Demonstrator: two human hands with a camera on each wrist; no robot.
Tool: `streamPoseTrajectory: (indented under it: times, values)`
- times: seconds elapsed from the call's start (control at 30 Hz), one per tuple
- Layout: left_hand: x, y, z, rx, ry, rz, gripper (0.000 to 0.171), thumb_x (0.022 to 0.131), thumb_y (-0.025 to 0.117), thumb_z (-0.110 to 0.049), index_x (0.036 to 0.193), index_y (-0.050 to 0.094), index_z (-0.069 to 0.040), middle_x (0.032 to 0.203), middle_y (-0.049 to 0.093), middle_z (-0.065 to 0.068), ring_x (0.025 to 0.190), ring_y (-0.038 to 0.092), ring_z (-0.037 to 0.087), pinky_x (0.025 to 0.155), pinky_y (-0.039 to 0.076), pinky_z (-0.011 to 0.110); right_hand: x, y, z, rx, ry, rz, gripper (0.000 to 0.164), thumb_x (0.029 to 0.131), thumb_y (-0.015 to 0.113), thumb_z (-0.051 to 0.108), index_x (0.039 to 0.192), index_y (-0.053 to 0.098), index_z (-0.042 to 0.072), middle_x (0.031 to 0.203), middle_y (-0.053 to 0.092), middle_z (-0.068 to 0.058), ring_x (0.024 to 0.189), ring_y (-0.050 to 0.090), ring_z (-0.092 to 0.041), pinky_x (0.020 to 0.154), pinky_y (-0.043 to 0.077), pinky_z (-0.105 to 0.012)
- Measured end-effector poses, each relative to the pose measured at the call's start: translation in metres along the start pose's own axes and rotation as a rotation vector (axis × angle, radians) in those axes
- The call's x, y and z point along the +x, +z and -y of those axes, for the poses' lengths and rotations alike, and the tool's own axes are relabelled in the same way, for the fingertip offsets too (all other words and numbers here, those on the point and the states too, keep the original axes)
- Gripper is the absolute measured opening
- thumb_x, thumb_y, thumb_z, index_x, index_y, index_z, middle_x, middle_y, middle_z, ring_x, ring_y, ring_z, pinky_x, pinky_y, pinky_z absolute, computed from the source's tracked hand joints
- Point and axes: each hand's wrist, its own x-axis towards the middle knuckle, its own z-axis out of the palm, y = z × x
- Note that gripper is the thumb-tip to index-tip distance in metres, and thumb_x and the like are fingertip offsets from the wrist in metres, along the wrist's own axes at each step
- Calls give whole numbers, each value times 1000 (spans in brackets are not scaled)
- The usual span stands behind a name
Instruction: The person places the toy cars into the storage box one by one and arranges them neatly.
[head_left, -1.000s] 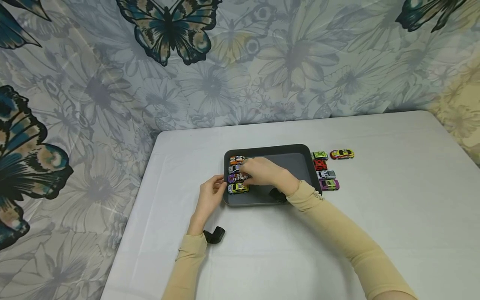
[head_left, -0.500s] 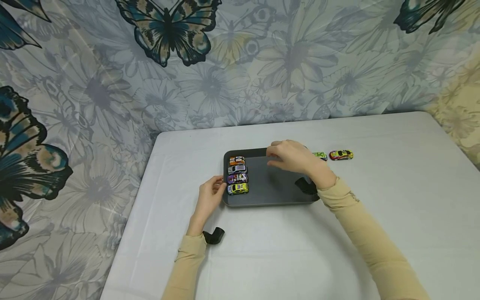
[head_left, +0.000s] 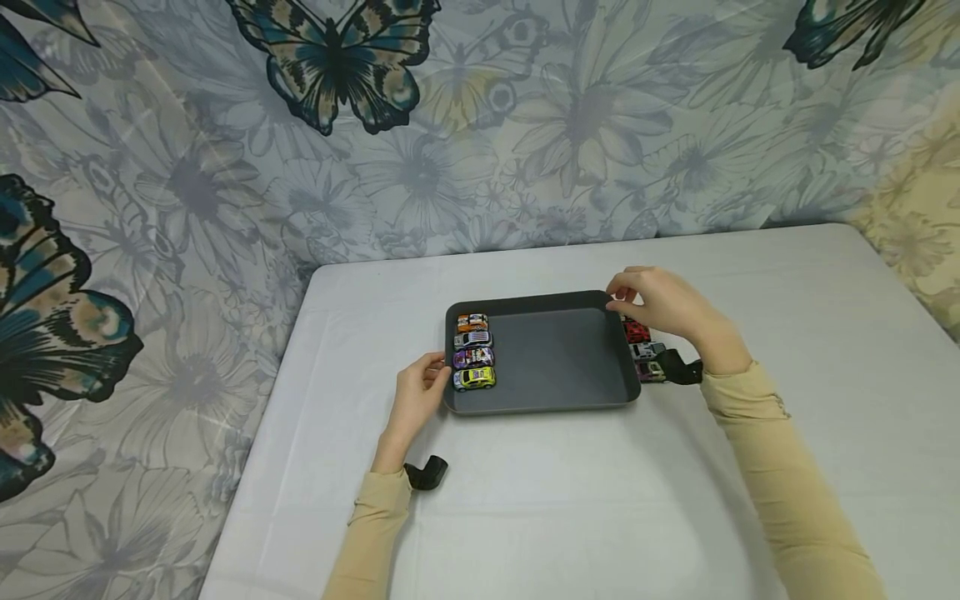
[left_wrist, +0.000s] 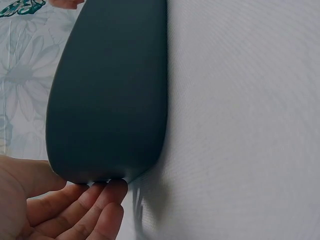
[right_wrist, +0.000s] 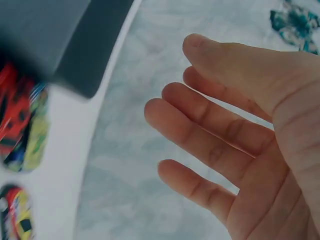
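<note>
A dark grey baking tray [head_left: 555, 408] lies on the white table. My left hand [head_left: 422, 387] holds its left end, thumb at the rim and fingertips against the outer wall. Inside, along that end, stand several toy cars in a column: orange [head_left: 472, 322], silver [head_left: 473, 339], purple [head_left: 473, 358] and yellow [head_left: 475, 378]. My right hand [head_left: 663, 304] is over the tray's far right corner with nothing in its grasp, fingers loosely bent and apart. Outside the right wall are a red toy car [head_left: 637, 332], a silver one [head_left: 647, 350] and a purple one [head_left: 651, 371], partly covered by the wrist camera.
In the right wrist view, a green toy car [right_wrist: 37, 132] sits beside the red one, with a red and yellow toy car [right_wrist: 19, 215] apart from them. Fabric with butterflies and flowers [head_left: 330, 67] hangs behind and left of the table [head_left: 525, 500].
My right hand has moved from the cars in the tray rightward across it to the far right corner, now over the cars outside. The left hand has stayed at the tray's left end.
</note>
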Motion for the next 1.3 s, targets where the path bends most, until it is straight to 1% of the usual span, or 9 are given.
streamPoseTrajectory:
  times: [0.17, 0.37, 0.5, 0.7, 0.83, 1.13, 1.3]
  values:
    - [0, 1, 0, -3, -5, 0, 25, 89, 59, -3, 112, 60, 9, 93, 64, 19, 81, 64, 26, 72, 55, 31, -15, 1, -22, -1, 68, -26, 15, 82, 68, 3, 95, 65, -3, 84, 63, -10, 76, 60, -24, 67, 49, -41]
    - [-1, 0, 0, 4, -12, 10, 26, 90, 58, -4, 112, 60, 8, 94, 64, 17, 81, 64, 24, 71, 55, 28, -32, -1, -44, -5, 159, -37, 16, 85, 65, 7, 97, 65, -4, 86, 64, -13, 78, 61, -29, 67, 48, -47]
    - [-1, 0, 0, 2, -7, 9, 26, 89, 58, -3, 112, 60, 9, 94, 63, 18, 81, 64, 25, 72, 55, 29, -42, 0, -57, -18, 196, -61, 17, 85, 65, 6, 97, 65, -5, 89, 63, -18, 82, 60, -34, 69, 47, -50]
    - [-1, -1, 0, -1, -4, 7, 26, 89, 59, -3, 112, 60, 9, 93, 64, 19, 81, 64, 26, 72, 55, 30, -56, 7, -72, -55, 231, -108, 21, 81, 66, 0, 100, 62, -8, 94, 61, -23, 87, 56, -39, 74, 45, -53]
    - [-1, -1, 0, 4, 0, 8, 26, 90, 58, -3, 112, 59, 9, 94, 64, 18, 81, 64, 26, 72, 55, 30, -62, 10, -79, -78, 249, -126, 25, 80, 67, -1, 102, 61, -10, 97, 59, -26, 88, 55, -41, 75, 44, -54]
    - [1, 0, 0, 0, -8, 13, 26, 90, 58, -3, 113, 59, 9, 94, 63, 19, 82, 64, 26, 73, 55, 31, -70, 15, -92, -90, 278, -107, 29, 80, 65, -1, 107, 59, -10, 102, 57, -28, 89, 54, -43, 75, 44, -56]
    - [0, -1, -1, -1, -13, 9, 26, 90, 59, -3, 113, 59, 9, 94, 63, 19, 81, 64, 26, 72, 55, 30, -69, 19, -96, -99, 295, -103, 30, 80, 65, -2, 108, 58, -10, 108, 55, -30, 96, 52, -46, 78, 41, -61]
